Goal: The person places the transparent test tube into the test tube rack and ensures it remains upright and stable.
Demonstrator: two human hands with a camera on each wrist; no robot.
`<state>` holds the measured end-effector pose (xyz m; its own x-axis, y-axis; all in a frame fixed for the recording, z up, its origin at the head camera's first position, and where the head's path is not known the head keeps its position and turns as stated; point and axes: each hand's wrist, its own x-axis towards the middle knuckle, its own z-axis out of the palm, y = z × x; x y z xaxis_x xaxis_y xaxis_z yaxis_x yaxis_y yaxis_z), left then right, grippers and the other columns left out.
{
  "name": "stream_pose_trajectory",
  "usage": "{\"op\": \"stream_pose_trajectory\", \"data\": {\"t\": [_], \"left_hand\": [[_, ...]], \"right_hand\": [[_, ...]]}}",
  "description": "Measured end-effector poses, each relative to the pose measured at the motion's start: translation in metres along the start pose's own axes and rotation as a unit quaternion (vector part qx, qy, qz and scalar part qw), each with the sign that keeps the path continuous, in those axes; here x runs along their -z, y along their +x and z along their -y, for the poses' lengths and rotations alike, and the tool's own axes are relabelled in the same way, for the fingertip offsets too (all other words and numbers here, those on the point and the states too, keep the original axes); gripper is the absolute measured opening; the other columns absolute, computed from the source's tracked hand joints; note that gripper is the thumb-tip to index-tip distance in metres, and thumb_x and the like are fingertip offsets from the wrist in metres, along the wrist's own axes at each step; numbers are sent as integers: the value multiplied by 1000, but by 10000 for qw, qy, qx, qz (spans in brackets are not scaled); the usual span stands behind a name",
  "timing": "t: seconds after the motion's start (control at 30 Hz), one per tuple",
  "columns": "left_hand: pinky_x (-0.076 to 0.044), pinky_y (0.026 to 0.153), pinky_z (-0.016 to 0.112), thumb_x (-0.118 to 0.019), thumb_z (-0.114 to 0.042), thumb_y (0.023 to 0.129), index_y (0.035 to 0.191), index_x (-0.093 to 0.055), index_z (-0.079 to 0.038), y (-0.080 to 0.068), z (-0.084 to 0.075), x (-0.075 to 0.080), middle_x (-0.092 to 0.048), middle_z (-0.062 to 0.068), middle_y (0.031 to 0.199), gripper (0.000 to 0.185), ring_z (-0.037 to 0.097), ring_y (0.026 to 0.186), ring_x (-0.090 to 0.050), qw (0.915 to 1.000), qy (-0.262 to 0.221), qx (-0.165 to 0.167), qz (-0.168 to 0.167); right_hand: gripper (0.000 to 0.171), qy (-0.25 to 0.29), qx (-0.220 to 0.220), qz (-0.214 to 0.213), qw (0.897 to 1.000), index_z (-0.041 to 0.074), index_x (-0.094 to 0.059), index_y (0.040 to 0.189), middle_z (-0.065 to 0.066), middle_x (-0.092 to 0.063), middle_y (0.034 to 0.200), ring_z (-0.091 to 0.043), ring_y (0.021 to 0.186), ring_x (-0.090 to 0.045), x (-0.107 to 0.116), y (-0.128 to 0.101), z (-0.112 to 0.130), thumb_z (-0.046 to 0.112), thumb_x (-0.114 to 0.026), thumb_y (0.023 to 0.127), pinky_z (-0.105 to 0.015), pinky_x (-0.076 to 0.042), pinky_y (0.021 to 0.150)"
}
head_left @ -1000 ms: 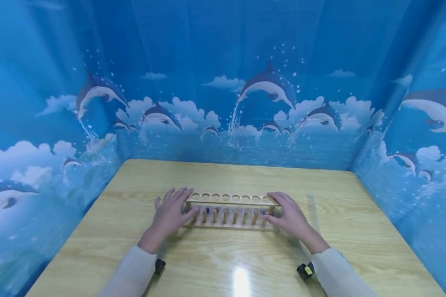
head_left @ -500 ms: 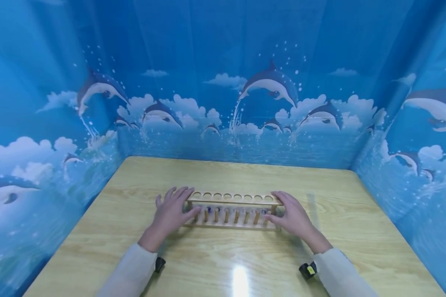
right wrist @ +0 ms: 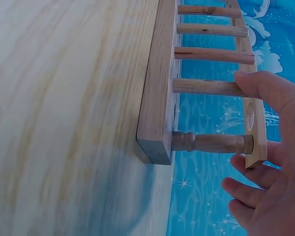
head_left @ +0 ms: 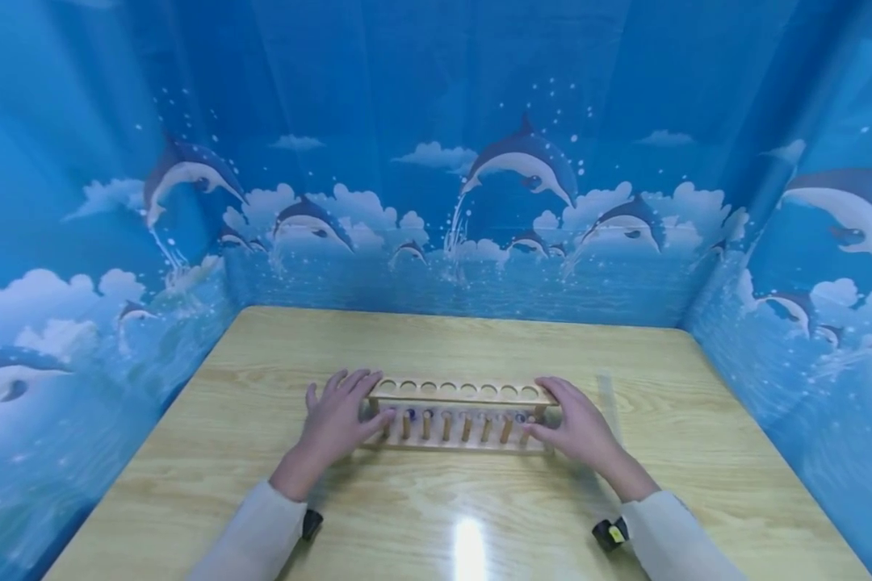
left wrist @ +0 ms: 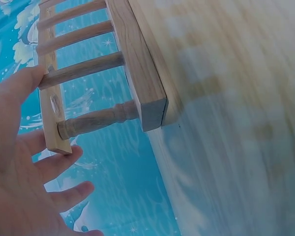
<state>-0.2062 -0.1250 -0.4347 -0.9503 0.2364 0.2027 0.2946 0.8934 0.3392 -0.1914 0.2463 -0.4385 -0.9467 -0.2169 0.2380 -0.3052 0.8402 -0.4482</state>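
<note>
A wooden rack [head_left: 459, 393] with a row of round holes in its top board and a row of pegs below stands on the wooden table [head_left: 436, 500]. My left hand [head_left: 337, 421] is at its left end, thumb against a peg and fingers spread straight past the top board. My right hand [head_left: 580, 425] mirrors it at the right end. In the left wrist view the thumb of the left hand [left wrist: 17, 167] touches a peg of the rack [left wrist: 137, 64]. The right wrist view shows the right hand [right wrist: 278, 196] with its thumb on a peg of the rack [right wrist: 160, 73].
Blue curtains printed with dolphins [head_left: 523, 165] wall the table at the back and both sides. A faint clear strip [head_left: 610, 407] lies on the wood just right of my right hand. Small black wrist cameras [head_left: 311, 523] sit at both cuffs.
The rack and both hands have shifted slightly to the right on the table. The hands keep the same hold at the rack's ends.
</note>
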Motion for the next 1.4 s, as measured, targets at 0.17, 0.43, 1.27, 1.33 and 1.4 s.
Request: {"op": "stream_pose_trajectory", "data": {"t": [0.17,0.43,1.27,1.33,1.4], "left_hand": [[-9,104,77,-63,-59,86,146,-45,-19,-3,-3,0,-43,12,148,74,43,138,-30,9999,76,-80,3],[-11,104,77,-66,-58,85,143,-48,-18,-8,-10,0,-48,11,145,73,41,135,-36,9998,151,-78,-94],[-14,107,73,-65,-58,85,142,-49,-18,-17,-26,-5,-49,10,143,72,38,129,-43,9997,52,-226,-93],[-15,107,73,-65,-59,85,142,-49,-19,-18,-28,-5,-49,10,143,72,37,129,-42,9997,20,-217,-78],[-16,107,72,-65,-59,85,143,-48,-19,-19,-29,-5,-48,10,144,73,37,130,-42,9998,2,-188,-39]], "right_hand": [[75,38,-31,24,10000,4,-48,139,-19,-49,141,-37,116,-55,4,-5,1,37,-80,79,-57,-46,96],[75,-16,-44,83,10000,6,-47,139,-16,-50,140,-35,114,-57,7,-11,-2,39,-79,79,-56,-48,93],[76,-77,-10,75,9999,4,-48,137,-19,-50,140,-40,120,-53,18,-28,-10,36,-82,77,-61,-45,95],[76,-68,12,72,10000,4,-48,137,-19,-50,139,-39,117,-54,19,-29,-11,36,-82,77,-60,-46,94],[76,-50,23,67,10000,4,-48,137,-19,-50,139,-39,116,-55,20,-31,-13,37,-82,77,-59,-47,93]]}}
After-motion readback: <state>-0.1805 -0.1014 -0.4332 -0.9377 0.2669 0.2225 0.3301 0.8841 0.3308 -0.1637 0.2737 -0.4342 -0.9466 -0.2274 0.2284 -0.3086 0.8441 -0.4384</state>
